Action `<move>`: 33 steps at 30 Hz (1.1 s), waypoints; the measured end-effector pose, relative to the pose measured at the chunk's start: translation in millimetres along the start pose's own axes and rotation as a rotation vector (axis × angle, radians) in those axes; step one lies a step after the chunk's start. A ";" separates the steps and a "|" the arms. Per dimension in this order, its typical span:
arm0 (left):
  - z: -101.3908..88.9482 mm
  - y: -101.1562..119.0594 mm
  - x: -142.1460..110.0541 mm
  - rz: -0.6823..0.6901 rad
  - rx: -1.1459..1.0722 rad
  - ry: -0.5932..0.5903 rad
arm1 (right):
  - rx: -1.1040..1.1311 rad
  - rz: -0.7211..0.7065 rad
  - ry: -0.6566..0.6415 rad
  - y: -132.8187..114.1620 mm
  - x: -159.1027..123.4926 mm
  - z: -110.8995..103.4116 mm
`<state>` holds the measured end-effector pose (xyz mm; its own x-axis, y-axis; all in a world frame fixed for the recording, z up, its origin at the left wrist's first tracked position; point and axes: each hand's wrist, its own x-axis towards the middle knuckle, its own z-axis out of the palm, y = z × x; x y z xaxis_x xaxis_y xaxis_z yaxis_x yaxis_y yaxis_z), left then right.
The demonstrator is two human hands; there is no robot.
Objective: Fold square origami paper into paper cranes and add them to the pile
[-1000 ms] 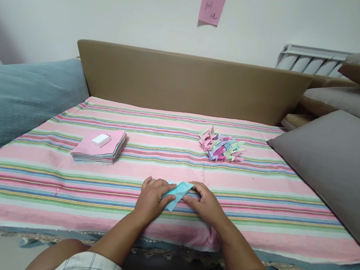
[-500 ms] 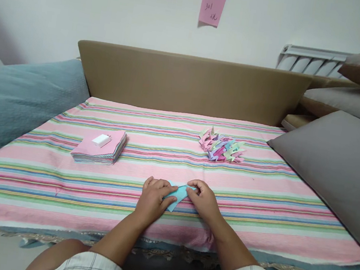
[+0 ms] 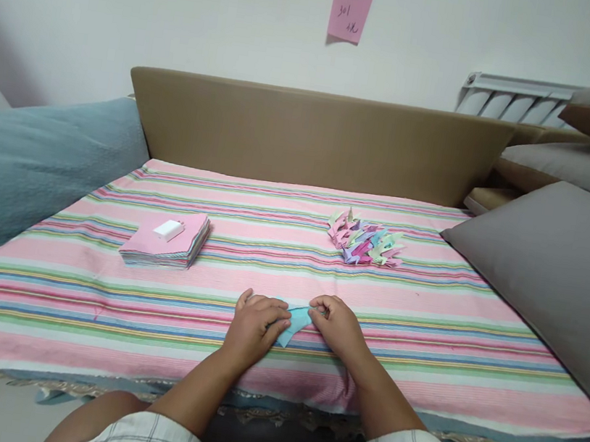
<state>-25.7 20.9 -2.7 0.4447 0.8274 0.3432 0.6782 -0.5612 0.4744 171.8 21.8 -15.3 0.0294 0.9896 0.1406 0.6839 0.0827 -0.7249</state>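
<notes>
"Step in hand?"
"Seemingly folding paper (image 3: 296,325), at six o'clock on cloth (image 3: 250,266). Gripped by left hand (image 3: 252,325), fingers closed; pinched at two o'clock by right hand (image 3: 338,327)."
"Next?"
"Calls for firm creasing, probably."

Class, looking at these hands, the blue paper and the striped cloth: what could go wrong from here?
1. The left hand and right hand both hold the blue paper, so an uneven pull might tear or miscrease it.
2. It lies over a striped cloth with wrinkles, which may give and leave folds imprecise.
3. The white plug adapter rests on the paper stack; a knock might slide it off.
</notes>
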 end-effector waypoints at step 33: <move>8.8 -4.4 -4.1 0.139 0.111 -0.018 | -0.096 -0.174 -0.032 3.2 -10.9 -7.8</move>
<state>-25.3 20.2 -13.3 0.5482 0.7427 0.3846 0.6694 -0.6653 0.3305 179.3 10.4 -13.9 -0.1179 0.9647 0.2355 0.7432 0.2430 -0.6234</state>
